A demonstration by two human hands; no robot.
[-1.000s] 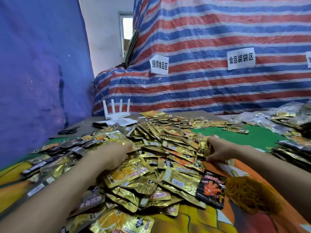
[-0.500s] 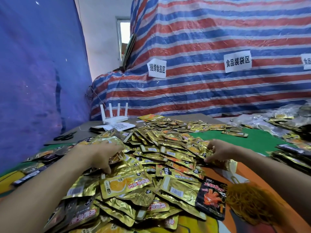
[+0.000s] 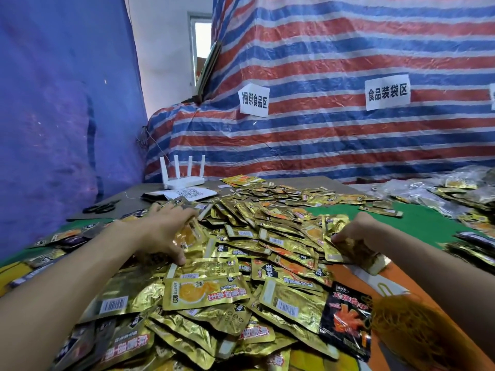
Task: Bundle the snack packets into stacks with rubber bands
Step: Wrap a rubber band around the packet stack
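A big heap of gold foil snack packets (image 3: 241, 245) covers the middle of the table. My left hand (image 3: 163, 231) lies spread on the heap's left side, fingers curved over several gold packets (image 3: 187, 236) and thumb pressing on one. My right hand (image 3: 353, 234) is at the heap's right edge, gripping a small stack of gold packets (image 3: 348, 250). A black packet with red print (image 3: 345, 322) lies at the front right. A tangle of orange rubber bands (image 3: 409, 325) sits beside it, under my right forearm.
A white router (image 3: 183, 180) and a printed sheet (image 3: 187, 194) stand at the back left, with black scissors (image 3: 100, 208) nearby. More packets and clear bags (image 3: 460, 194) pile up at the right. Striped tarpaulin (image 3: 348, 129) walls the far side; green cloth (image 3: 423, 223) shows at the right.
My left hand has moved away from me and to the right over the heap. My right hand stayed at the heap's right edge, still on its packets. The camera tilted slightly.
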